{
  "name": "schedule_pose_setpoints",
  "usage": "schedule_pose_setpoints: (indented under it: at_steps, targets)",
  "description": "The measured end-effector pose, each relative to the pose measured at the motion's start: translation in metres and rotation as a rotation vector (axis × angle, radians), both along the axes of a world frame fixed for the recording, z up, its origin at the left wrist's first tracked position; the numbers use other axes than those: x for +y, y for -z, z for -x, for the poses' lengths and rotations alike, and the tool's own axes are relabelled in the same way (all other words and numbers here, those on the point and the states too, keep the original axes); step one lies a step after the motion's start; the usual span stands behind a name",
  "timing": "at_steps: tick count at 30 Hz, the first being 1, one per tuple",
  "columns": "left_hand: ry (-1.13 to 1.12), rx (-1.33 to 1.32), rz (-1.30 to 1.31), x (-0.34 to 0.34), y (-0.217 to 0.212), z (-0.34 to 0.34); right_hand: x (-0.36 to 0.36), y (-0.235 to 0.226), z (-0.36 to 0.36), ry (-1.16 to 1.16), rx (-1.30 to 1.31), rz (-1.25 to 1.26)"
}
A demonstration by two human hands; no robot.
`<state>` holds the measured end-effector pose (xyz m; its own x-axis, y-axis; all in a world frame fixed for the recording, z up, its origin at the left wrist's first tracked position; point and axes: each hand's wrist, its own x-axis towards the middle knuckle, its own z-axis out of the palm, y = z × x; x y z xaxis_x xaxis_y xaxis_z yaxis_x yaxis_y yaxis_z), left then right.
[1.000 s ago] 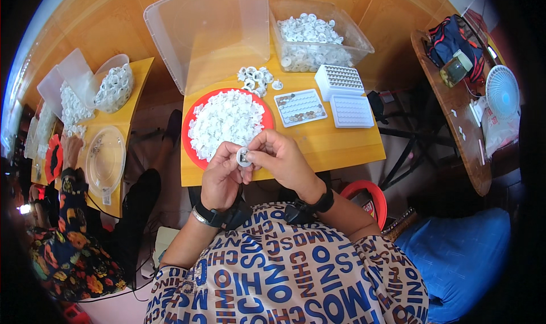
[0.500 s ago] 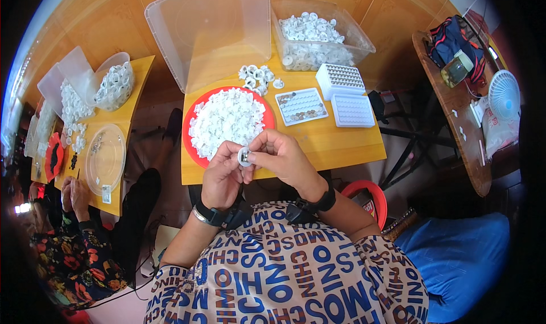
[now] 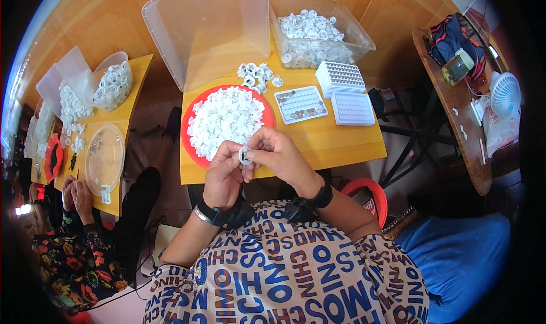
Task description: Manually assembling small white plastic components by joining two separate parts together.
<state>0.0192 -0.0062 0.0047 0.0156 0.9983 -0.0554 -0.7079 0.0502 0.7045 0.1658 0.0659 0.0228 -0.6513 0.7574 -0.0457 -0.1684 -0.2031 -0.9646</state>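
Note:
Between my two hands, just in front of the red plate [image 3: 269, 122], is a small round white plastic part [image 3: 245, 156] with a dark opening in its face. My left hand [image 3: 225, 173] pinches its left side between thumb and fingers. My right hand [image 3: 281, 156] is closed at its right side, the thumb pressing on its face. Whether a smaller piece sits under that thumb is hidden. A heap of small white plastic pieces [image 3: 224, 119] fills the plate. Right of it, a white tray [image 3: 300, 105] holds several small round discs in part of its slots.
White trays [image 3: 340, 78] are stacked at the back right, another white tray [image 3: 353, 109] before them. Round parts [image 3: 254, 76] lie behind the plate. A clear bin [image 3: 327, 56] and an upright clear lid [image 3: 207, 34] stand behind. At left, another person's hands [image 3: 78, 196] rest at a second table.
Both hands stay in nearly the same place. The white part has turned slightly between my fingers, and the metallic piece seen in its opening shows less now.

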Motion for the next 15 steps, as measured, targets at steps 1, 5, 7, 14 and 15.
schedule_pose_setpoints:
  at_steps: [1,5,7,14,15]
  targets:
    - [0.0,0.0,-0.001,0.001,0.0,0.001,0.001,0.002,0.0,-0.01,0.056,0.037]
    - [0.031,-0.076,0.004,0.004,0.002,0.004,0.003,-0.001,-0.002,0.012,0.012,0.033]
    - [0.041,-0.105,-0.004,0.004,0.003,0.005,0.0,-0.005,-0.001,-0.008,0.037,0.037]
    - [0.043,-0.114,0.018,0.005,0.008,0.007,0.0,0.005,0.007,0.017,0.047,0.028]
    - [0.027,-0.114,0.036,0.004,0.009,0.007,0.0,0.007,0.008,0.015,0.059,0.067]
